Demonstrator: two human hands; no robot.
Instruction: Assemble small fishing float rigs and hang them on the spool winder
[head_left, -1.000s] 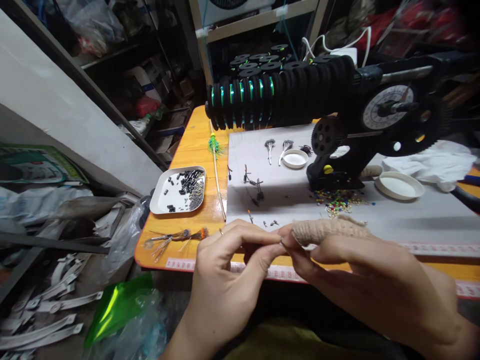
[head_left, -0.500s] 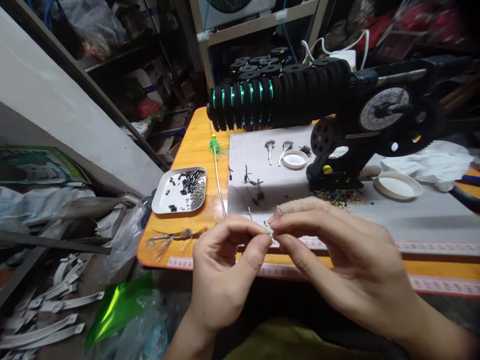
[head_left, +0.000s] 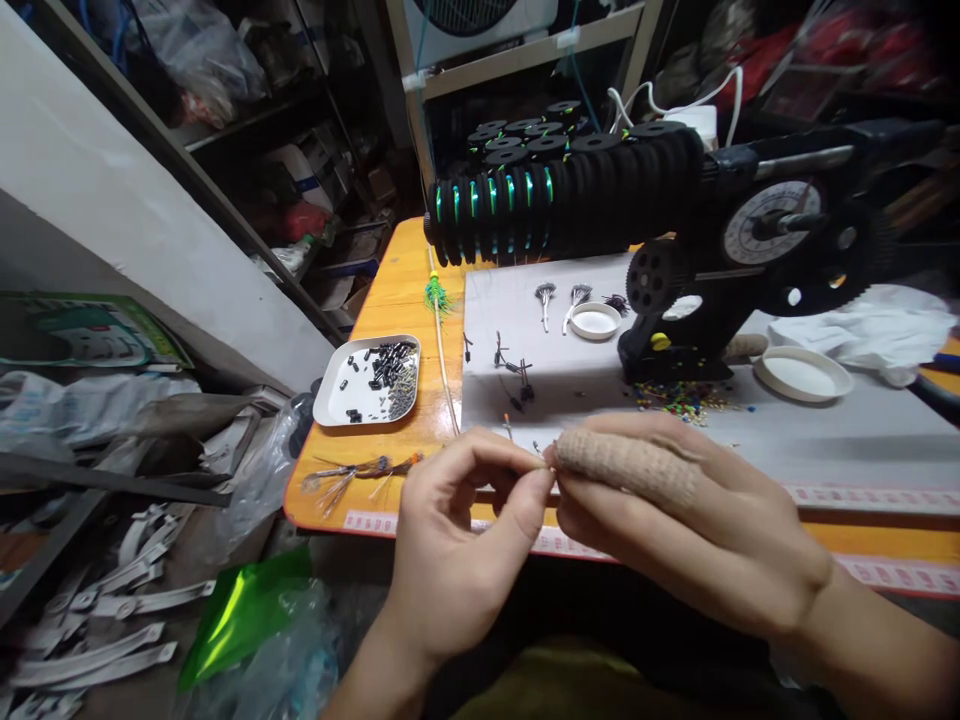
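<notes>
Surroundings of the bench [head_left: 360, 322]. Right: a black machine [head_left: 660, 290] with a round white dial [head_left: 772, 222]; beside its base, a crumpled white sheet [head_left: 870, 330]. Behind the machine: dark flat spools [head_left: 506, 145] (several edged in bright green) and a white cable [head_left: 739, 95]. Top centre: a fan grille [head_left: 465, 12]. Left: a shelf holding a red bundle [head_left: 306, 218]. Lower left: pale curved strips [head_left: 131, 602], near a shiny green pouch [head_left: 251, 612] partly overlapped by clear plastic [head_left: 289, 645].

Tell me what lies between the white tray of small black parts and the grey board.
A thin pale rod lies there on the orange tabletop, in the head view.
</notes>
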